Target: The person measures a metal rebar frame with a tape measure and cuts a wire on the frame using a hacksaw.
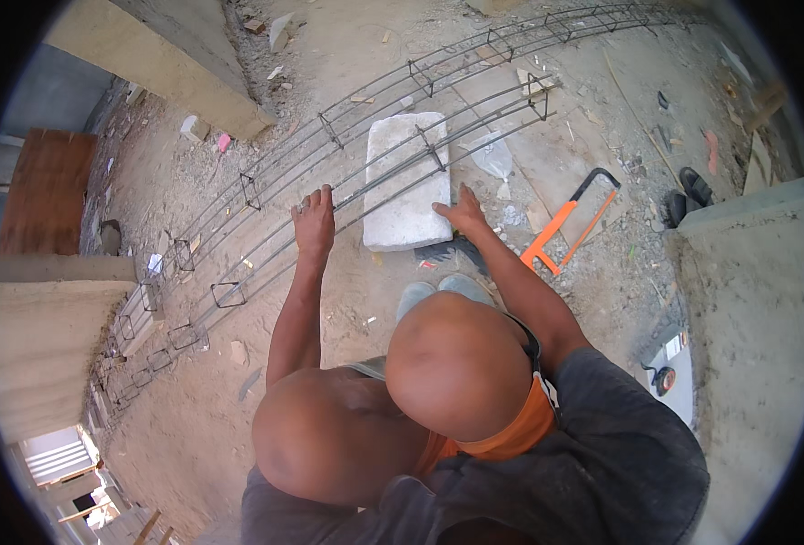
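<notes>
A near rebar cage (475,129) of long steel bars tied with square stirrups lies across a pale, rough block (400,222) on the ground. My left hand (314,222) is closed at the cage's bars, left of the block, with its fingers curled over. At the block's right edge, my right hand (464,215) has thumb and forefinger spread and grips nothing; a fingertip seems to touch the block. An orange hacksaw (556,227) with a black front end lies right of that hand. Dark crumpled material (463,254) shows by the block's near end.
Behind runs another long rebar cage (376,94). A clear plastic bag (493,156) lies right of the block. Concrete walls stand left (39,345) and right (756,272), with a pillar (175,73) at far left. Dark shoes (695,186) and a tape measure (663,380) are at right.
</notes>
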Available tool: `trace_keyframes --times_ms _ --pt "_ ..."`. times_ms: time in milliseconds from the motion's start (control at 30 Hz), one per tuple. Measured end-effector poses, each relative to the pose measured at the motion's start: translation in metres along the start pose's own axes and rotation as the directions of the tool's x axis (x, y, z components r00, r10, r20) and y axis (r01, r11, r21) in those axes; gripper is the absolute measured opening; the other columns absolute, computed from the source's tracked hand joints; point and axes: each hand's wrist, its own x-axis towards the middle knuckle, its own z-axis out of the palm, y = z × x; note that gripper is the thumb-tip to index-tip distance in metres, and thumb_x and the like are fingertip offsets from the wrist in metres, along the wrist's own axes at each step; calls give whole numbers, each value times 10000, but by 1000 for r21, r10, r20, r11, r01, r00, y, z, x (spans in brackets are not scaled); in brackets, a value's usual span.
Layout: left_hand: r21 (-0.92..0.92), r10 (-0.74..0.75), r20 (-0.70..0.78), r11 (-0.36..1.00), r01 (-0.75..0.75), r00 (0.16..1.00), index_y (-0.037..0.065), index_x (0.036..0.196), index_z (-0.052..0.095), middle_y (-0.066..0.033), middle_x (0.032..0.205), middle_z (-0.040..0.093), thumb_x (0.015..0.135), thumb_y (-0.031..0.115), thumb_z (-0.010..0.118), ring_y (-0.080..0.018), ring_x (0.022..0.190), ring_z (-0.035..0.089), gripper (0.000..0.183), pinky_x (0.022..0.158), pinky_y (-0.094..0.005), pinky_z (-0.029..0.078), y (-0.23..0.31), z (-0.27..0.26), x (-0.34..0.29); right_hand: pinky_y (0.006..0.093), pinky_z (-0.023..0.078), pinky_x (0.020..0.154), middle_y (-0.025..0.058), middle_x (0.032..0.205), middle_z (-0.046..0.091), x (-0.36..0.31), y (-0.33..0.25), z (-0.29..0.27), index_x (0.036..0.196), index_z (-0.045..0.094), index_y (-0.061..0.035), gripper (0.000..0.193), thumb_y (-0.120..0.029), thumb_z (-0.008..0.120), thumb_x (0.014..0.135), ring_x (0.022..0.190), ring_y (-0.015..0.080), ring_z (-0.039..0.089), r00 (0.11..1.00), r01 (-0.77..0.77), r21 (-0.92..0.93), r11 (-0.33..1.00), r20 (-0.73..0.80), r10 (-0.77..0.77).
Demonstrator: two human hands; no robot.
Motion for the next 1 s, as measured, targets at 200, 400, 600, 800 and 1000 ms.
trace_keyframes --times_ms 200,400,600,800,1000 --pt "-125 -4 -31 992 0 1000 117 1359 472 -114 1232 616 853 -24 501 -320 1148 593 526 941 -529 432 -9 0 1 377 332 1159 266 1513 397 32 -10 -4 1529 238 64 1153 -354 887 673 1396 368 412 959 180 290 940 161 -233" --pt "-190 -3 -105 982 -18 994 132 1342 510 -90 1206 613 796 -70 526 -300 1142 592 582 950 -518 422 -5 0 -1 335 330 1135 203 1464 489 32 14 -3 1533 275 41 980 -109 834 743 1353 270 457 951 149 509 848 161 -264" --pt "-159 -49 -73 987 37 996 145 1368 508 -89 1158 601 818 -69 540 -294 1094 601 591 990 -533 394 -16 -19 17 340 263 1183 202 1557 373 37 6 -18 1540 299 1 975 -117 831 732 1445 277 345 922 156 489 858 240 -304" --pt "-193 -69 5 979 69 998 154 1409 487 -111 1205 590 759 -133 517 -327 1129 589 711 1046 -586 364 -12 -8 17 343 276 1183 214 1543 395 41 -9 -29 1531 312 10 967 -140 835 732 1444 290 358 905 171 435 884 285 -315" --pt "-192 -14 35 981 21 999 130 1428 436 -126 1253 585 828 -98 508 -331 1221 561 645 1065 -621 340 19 13 13 438 386 1101 267 1349 530 6 28 -60 1350 503 56 705 -326 753 813 1295 409 479 929 356 -61 933 134 -346"
